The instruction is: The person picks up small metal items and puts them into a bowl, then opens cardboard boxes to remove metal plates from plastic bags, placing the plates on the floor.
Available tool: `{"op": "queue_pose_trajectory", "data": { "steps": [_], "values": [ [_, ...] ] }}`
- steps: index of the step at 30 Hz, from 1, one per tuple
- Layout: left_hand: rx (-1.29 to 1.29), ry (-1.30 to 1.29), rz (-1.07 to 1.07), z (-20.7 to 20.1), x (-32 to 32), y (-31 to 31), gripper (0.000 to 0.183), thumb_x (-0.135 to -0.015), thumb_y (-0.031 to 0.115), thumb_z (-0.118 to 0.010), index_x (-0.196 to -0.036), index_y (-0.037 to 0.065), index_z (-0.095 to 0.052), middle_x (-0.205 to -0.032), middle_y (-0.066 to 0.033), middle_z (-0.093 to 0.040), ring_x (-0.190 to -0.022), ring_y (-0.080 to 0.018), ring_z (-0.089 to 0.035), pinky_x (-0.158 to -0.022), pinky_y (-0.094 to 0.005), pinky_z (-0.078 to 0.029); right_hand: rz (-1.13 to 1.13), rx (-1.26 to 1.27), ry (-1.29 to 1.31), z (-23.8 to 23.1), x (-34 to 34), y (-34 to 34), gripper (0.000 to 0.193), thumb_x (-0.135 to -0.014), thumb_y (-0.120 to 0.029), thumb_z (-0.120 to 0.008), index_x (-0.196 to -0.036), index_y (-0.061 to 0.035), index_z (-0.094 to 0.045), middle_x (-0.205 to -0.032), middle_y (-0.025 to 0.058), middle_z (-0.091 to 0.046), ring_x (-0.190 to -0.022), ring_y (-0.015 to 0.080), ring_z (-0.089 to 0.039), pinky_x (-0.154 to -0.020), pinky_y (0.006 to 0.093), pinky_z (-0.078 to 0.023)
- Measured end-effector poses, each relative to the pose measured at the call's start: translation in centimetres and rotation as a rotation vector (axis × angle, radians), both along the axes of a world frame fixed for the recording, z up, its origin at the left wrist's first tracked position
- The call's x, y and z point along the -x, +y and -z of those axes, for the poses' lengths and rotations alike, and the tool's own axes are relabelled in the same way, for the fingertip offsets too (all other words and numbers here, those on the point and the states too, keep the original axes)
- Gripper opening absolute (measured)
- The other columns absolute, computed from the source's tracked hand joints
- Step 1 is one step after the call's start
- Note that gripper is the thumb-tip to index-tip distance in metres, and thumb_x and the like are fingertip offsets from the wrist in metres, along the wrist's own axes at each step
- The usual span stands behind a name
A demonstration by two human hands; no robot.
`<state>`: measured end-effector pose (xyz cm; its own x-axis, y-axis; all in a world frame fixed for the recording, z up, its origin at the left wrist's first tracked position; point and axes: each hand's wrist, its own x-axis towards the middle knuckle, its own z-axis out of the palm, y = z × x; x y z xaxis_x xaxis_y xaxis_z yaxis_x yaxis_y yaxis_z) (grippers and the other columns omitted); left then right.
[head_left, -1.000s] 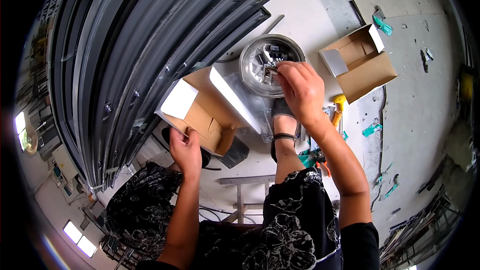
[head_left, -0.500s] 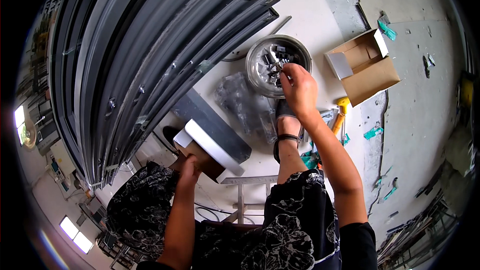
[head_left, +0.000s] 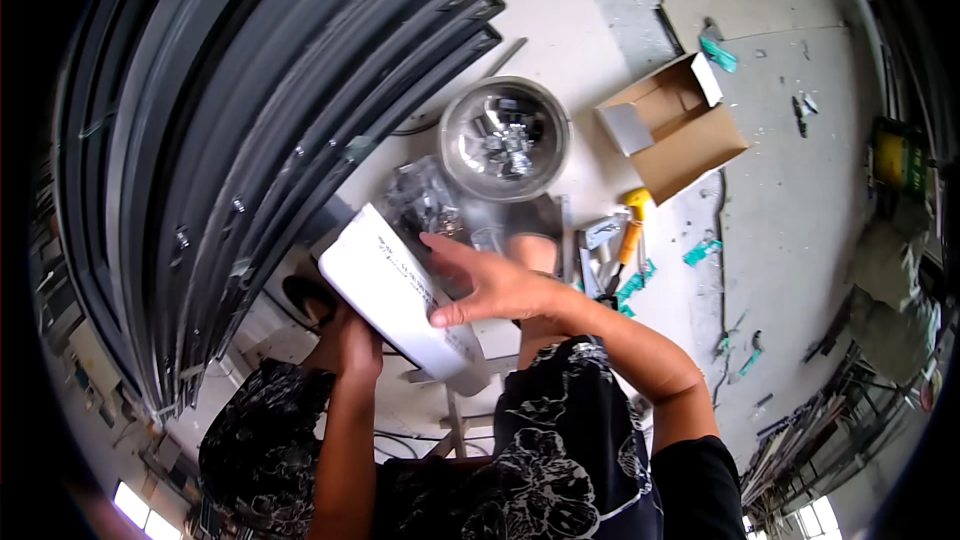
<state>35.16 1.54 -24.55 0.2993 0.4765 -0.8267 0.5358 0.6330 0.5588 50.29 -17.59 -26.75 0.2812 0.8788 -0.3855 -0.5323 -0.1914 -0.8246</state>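
Pale workshop floor (head_left: pixel 550 5) stretches beside dark metal profiles (head_left: pixel 250 120) as the left hand (head_left: pixel 358 348), fingertips hidden, clasps a white cardboard box (head_left: pixel 385 278) in its grip on the near side of a steel bowl (head_left: pixel 451 155); the right hand (head_left: pixel 490 285) shows a loose grip, fingers spread, thumb at the box's face, and firm support with light thumb pressure should best spare the thin walls

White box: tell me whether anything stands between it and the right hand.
Nothing visible does. The right hand is open at the right edge of the white box; contact is unclear. The left hand holds the box's lower-left side, not in between.
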Motion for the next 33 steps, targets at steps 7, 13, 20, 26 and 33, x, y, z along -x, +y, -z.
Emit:
{"op": "queue_pose_trajectory", "data": {
  "steps": [7,13,20,26,33],
  "values": [
    [-0.178,-0.332,0.733,-1.3,-13.6,-6.2,0.060,-0.087,0.023,-0.063,-0.138,0.001,-0.039,-0.125,-0.0156,-0.056,-0.116,-0.0270,-0.055,-0.098,-0.0372,-0.045,0.559,-0.033,0.349,-3.0,-1.9,-5.3,0.095,-0.064,-0.019,-0.085,-0.142,-0.0025,-0.034,-0.136,0.0099,-0.048,-0.126,0.0204,-0.045,-0.107,0.0358,-0.035],
    [-0.265,-0.961,0.945,-5.0,-20.2,-18.7,0.072,-0.095,0.028,-0.056,-0.148,-0.003,-0.018,-0.152,-0.0220,-0.025,-0.137,-0.0314,-0.034,-0.112,-0.0391,-0.027,1.460,0.216,0.436,0.4,0.8,-17.7,0.043,-0.096,-0.035,-0.049,-0.123,-0.0016,-0.050,-0.125,0.0137,-0.055,-0.113,0.0216,-0.056,-0.097,0.0365,-0.048],
    [0.014,-0.840,0.992,-2.9,-14.3,-21.2,0.034,-0.090,0.015,-0.060,-0.120,0.000,-0.056,-0.112,-0.0136,-0.060,-0.105,-0.0257,-0.059,-0.094,-0.0349,-0.045,1.854,0.486,0.835,6.2,9.2,-32.5,0.035,-0.097,-0.034,-0.046,-0.110,-0.0032,-0.057,-0.108,0.0129,-0.062,-0.101,0.0221,-0.060,-0.091,0.0374,-0.052],
    [-0.688,0.060,0.825,4.7,-6.6,-12.4,0.035,-0.080,0.024,-0.074,-0.098,0.001,-0.054,-0.092,-0.0128,-0.061,-0.081,-0.0231,-0.062,-0.071,-0.0352,-0.051,1.293,0.513,0.668,2.9,11.9,-23.2,0.016,-0.091,-0.014,-0.058,-0.100,-0.0014,-0.059,-0.084,0.0071,-0.064,-0.074,0.0160,-0.061,-0.068,0.0282,-0.053],
    [-0.791,0.356,0.897,8.7,-6.1,-13.1,0.057,-0.072,0.030,-0.073,-0.115,0.002,-0.048,-0.107,-0.0231,-0.059,-0.100,-0.0419,-0.057,-0.084,-0.0469,-0.047,0.873,0.494,0.375,1.3,6.9,-13.4,0.018,-0.094,-0.011,-0.057,-0.107,0.0031,-0.058,-0.090,0.0089,-0.066,-0.078,0.0151,-0.064,-0.074,0.0274,-0.053]
  ]
}}
